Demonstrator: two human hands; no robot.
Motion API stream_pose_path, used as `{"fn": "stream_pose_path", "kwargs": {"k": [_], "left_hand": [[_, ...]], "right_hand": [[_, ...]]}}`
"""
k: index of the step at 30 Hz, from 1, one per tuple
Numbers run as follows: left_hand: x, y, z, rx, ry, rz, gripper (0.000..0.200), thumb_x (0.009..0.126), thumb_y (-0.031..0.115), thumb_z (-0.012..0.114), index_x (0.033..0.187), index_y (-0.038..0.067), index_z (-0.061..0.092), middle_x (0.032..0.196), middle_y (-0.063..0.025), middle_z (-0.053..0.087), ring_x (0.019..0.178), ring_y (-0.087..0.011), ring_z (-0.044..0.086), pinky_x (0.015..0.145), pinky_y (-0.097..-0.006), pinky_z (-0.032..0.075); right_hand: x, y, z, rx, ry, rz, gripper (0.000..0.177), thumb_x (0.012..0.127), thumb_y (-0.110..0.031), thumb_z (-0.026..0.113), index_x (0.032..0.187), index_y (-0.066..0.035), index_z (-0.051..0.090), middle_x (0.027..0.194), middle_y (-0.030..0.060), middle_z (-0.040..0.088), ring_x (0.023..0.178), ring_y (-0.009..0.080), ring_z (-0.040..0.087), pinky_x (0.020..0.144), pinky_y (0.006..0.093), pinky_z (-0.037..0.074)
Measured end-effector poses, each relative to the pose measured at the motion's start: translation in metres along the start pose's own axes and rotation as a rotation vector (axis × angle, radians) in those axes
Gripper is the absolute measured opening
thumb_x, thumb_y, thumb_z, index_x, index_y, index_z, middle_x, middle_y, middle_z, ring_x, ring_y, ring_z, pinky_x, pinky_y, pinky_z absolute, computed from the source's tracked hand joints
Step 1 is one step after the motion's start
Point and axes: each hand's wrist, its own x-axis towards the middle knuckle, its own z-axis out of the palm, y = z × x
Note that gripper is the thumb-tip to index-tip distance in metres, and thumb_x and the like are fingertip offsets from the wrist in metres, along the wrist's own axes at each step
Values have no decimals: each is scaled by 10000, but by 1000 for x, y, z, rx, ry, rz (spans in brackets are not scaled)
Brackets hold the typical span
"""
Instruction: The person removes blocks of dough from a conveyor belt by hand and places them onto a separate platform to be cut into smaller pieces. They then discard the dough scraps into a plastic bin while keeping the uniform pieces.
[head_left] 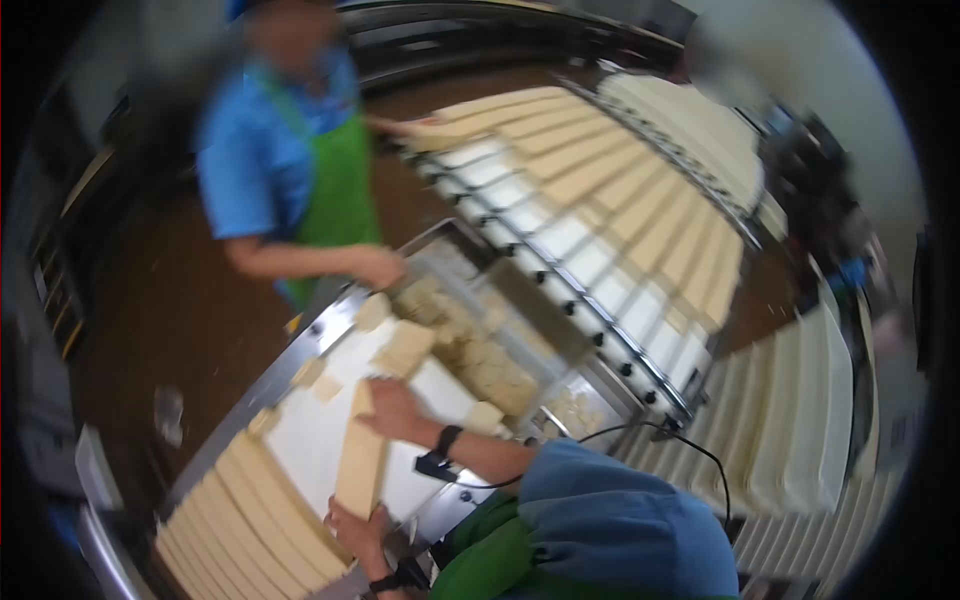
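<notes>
A long, pale tan block (360,450) with flat sides lies at a slant over the white work surface (310,425). My right hand (395,410), a dark band on its wrist, is closed on the far end of the block. At the near end, the fingers of my left hand (355,530) wrap round it. Beside my left hand, a row of similar long blocks (250,510) stands packed side by side. Past my right hand lies a shorter tan piece (403,348), with small broken pieces (325,385) near it. Blur hides what the blocks are made of.
A grey bin (465,350) full of broken tan pieces adjoins the work surface. Behind it, a conveyor (560,235) carries rows of tan strips. A co-worker (320,160) in a green apron stands at the far side, one hand by the bin. Ribbed pale stacks (760,420) stand right.
</notes>
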Motion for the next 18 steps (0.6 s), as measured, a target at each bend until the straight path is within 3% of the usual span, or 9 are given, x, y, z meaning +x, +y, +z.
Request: {"fn": "stream_pose_path", "kwargs": {"k": [2, 5, 8, 10, 12, 18], "left_hand": [[-7, 9, 4, -7, 79, -53, 889, 625, 173, 841, 1369, 61, 367, 1260, -230, 450, 1194, -430, 463, 981, -494, 440], [-21, 11, 10, 36, 204, 49, 751, 672, 120, 799, 1318, 30, 428, 1240, -238, 443, 1165, -432, 467, 957, -499, 429], [-37, 22, 27, -69, 361, 167, 778, 576, 90, 846, 1272, 48, 500, 1225, -242, 463, 1139, -456, 483, 948, -504, 412], [-42, 41, 40, -140, 431, 340, 679, 667, 103, 786, 1273, 28, 488, 1230, -237, 441, 1129, -436, 484, 951, -498, 413], [-47, 74, 49, -214, 502, 485, 577, 740, 108, 701, 1271, 19, 493, 1242, -228, 415, 1109, -424, 484, 958, -492, 405], [-81, 217, 75, -283, 331, 695, 634, 703, 81, 690, 1305, 54, 493, 1283, -212, 408, 1191, -424, 441, 998, -475, 401]], "right_hand": [[-3, 5, -2, 36, -52, 47, 603, 735, -364, 741, 1146, 34, 549, 1061, 233, 593, 986, 398, 573, 891, 482, 447], [-29, 6, -25, 96, 9, 59, 628, 772, -325, 716, 1238, 37, 502, 1137, 229, 564, 1055, 402, 537, 938, 459, 425], [-64, 17, -66, 166, 101, 85, 656, 796, -311, 701, 1301, 31, 458, 1213, 220, 530, 1118, 396, 494, 987, 448, 397], [-85, 24, -100, 240, 186, 143, 673, 794, -318, 713, 1308, 27, 449, 1255, 208, 514, 1161, 391, 460, 1019, 459, 377], [-98, 47, -132, 174, 395, 69, 672, 790, -313, 720, 1309, 17, 448, 1247, 210, 514, 1154, 394, 472, 1002, 466, 394], [-133, 120, -253, -4, 830, 122, 562, 807, -240, 710, 1269, -12, 486, 1145, 219, 548, 1064, 402, 525, 913, 465, 450]]}}
